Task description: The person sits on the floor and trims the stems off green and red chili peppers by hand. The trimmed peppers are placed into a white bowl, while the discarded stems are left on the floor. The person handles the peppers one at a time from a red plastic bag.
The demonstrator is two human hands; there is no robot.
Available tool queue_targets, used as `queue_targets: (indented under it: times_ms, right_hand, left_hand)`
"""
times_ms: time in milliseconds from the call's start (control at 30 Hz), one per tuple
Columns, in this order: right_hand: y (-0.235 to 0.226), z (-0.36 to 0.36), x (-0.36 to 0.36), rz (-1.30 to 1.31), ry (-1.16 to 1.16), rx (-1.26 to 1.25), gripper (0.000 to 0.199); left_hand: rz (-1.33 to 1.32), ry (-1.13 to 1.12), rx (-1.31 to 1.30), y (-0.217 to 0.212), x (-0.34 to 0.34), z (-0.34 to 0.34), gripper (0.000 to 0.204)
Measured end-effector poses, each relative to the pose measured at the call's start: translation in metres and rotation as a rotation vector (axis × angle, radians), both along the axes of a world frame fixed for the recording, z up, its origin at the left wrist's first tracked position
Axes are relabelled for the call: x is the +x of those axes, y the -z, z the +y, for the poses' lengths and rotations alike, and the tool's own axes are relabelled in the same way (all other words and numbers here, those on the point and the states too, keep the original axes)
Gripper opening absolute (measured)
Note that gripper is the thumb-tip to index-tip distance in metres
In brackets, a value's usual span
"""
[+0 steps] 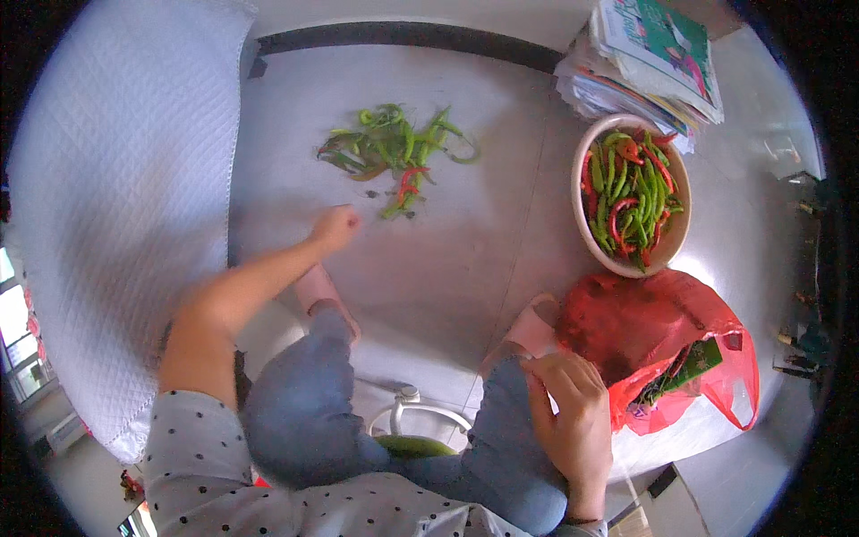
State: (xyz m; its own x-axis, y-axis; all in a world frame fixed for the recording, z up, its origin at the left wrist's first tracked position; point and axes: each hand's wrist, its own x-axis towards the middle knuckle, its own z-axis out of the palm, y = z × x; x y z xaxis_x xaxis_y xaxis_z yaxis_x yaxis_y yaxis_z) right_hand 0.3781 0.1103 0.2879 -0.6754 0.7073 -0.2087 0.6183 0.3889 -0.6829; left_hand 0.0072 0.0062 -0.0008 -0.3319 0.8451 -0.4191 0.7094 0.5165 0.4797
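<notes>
Smooth oval bowl (637, 270), slender curved peppers (633, 192) heaped in red and green, left hand (336, 228) curled, right hand (574, 407) pinched, contents undetermined.

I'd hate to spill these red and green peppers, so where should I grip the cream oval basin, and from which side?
Likely the rim of the cream oval basin, midway along both long sides, reaching from left and right: its far end sits close to the paper stack, and its near end to the rounded red plastic bag.
</notes>
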Motion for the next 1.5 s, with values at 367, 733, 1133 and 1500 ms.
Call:
queue_targets:
  times_ms: [367, 733, 1133, 1500]
  right_hand:
    - [0.017, 0.000, -0.039, 0.004, -0.077, -0.181, 0.013]
    - [0.021, 0.002, -0.052, 0.034, -0.164, -0.230, 0.014]
    - [0.043, 0.018, -0.049, -0.042, -0.146, -0.190, 0.011]
    - [0.095, 0.033, -0.101, 0.443, 0.372, -0.790, 0.022]
  left_hand:
    - [0.084, -0.175, 0.156, 0.013, 0.075, 0.083, 0.055]
    - [0.191, -0.034, 0.141, 0.021, 0.079, 0.096, 0.030]
    - [-0.346, 0.127, 0.228, -0.063, 0.065, 0.079, 0.022]
    - [-0.150, 0.482, 0.581, -0.176, 0.081, 0.067, 0.041]
